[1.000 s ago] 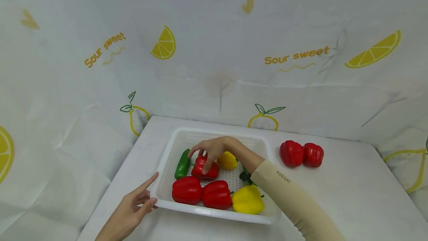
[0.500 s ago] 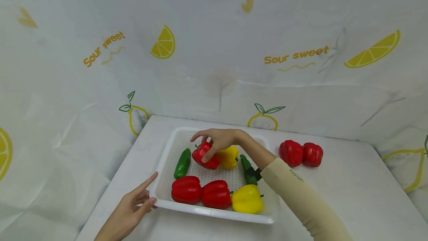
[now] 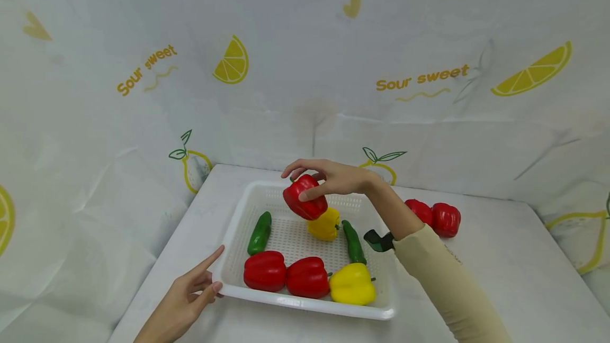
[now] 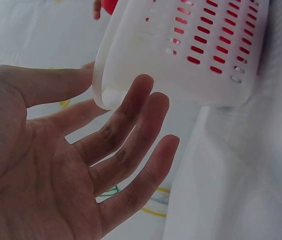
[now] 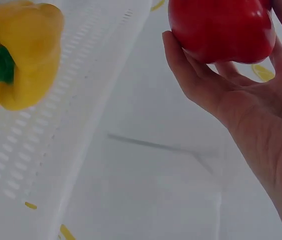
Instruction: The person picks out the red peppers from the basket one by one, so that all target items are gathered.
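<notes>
My right hand holds a red bell pepper between thumb and fingers, raised above the back of a white perforated plastic basket. In the right wrist view the same red bell pepper sits in the fingers. Inside the basket lie a yellow bell pepper, a green chili pepper on the left and another green chili pepper on the right. Two red bell peppers and a yellow bell pepper line its front. My left hand grips the basket's front left corner at the rim.
Right of the basket, two red bell peppers stand side by side on the white tabletop, one partly behind my right forearm. A lemon-printed white sheet rises behind the table. A dark wrist camera hangs under my right wrist.
My right hand has lifted the red bell pepper from the basket floor, moving up, back and slightly right. The yellow bell pepper behind it shows more now. My left hand has stayed in place.
</notes>
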### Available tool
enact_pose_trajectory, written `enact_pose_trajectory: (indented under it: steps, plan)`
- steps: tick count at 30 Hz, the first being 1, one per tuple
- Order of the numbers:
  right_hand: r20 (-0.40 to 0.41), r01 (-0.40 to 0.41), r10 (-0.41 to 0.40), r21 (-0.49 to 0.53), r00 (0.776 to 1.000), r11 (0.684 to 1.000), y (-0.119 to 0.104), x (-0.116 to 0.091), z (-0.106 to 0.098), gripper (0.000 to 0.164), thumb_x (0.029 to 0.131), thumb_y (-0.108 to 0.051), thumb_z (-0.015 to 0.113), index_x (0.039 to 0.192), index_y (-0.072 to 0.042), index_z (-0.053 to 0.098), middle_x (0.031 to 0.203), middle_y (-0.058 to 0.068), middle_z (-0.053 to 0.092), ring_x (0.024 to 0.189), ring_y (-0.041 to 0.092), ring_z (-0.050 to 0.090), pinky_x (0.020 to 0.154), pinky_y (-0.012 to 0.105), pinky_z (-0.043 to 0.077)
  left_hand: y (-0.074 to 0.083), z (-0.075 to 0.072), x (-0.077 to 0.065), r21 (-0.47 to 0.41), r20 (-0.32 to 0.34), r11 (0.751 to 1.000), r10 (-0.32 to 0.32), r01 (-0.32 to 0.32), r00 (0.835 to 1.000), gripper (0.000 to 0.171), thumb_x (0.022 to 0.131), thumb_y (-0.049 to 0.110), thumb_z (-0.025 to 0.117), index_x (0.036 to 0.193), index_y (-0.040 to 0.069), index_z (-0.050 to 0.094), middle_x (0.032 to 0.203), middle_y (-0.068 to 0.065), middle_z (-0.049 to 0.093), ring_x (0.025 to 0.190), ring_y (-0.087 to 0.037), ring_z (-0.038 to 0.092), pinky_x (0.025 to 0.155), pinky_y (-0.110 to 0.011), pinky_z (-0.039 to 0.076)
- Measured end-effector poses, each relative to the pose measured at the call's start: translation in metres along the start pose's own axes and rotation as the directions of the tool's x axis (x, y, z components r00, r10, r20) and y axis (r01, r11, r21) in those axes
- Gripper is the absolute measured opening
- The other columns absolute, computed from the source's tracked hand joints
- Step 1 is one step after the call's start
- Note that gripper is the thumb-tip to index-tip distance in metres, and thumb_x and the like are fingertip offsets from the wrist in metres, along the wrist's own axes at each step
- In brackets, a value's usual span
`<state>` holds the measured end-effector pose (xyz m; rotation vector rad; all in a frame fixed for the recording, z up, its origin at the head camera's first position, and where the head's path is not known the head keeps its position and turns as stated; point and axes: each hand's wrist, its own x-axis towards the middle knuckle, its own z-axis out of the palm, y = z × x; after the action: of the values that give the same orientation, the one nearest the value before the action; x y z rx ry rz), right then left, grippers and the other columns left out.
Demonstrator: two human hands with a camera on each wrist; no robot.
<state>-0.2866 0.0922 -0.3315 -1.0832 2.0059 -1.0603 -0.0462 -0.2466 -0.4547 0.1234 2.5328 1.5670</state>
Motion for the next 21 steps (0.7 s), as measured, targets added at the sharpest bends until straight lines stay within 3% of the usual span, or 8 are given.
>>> enact_pose_trajectory:
  steps: [7, 21]
  plan:
    - [-0.042, 0.028, -0.028, 0.001, 0.999, 1.000, -0.006, -0.023, -0.010, 0.040, 0.103, -0.019, 0.071, 0.142, -0.019, 0.062, 0.142, 0.008, 0.065, 0.131, 0.033, 0.060, 0.095, 0.044, 0.065, -0.001, 0.000, 0.000, 0.008, 0.010, 1.000, -0.016, 0.016, 1.000, 0.075, 0.108, 0.021, 0.069, 0.171, 0.009, 0.031, 0.095, -0.007, 0.070, 0.089, -0.008, 0.074, 0.080, -0.026, 0.064]
    - [-0.194, 0.060, -0.053, 0.031, 0.980, 0.998, 0.008, -0.073, -0.017, 0.040, 0.106, -0.019, 0.067, 0.145, -0.021, 0.060, 0.145, 0.010, 0.062, 0.127, 0.037, 0.061, 0.092, 0.043, 0.066, 0.000, 0.000, 0.001, 0.014, 0.004, 0.999, -0.033, 0.033, 0.999, 0.075, 0.107, 0.022, 0.069, 0.171, 0.009, 0.032, 0.095, -0.007, 0.071, 0.089, -0.009, 0.074, 0.080, -0.024, 0.063]
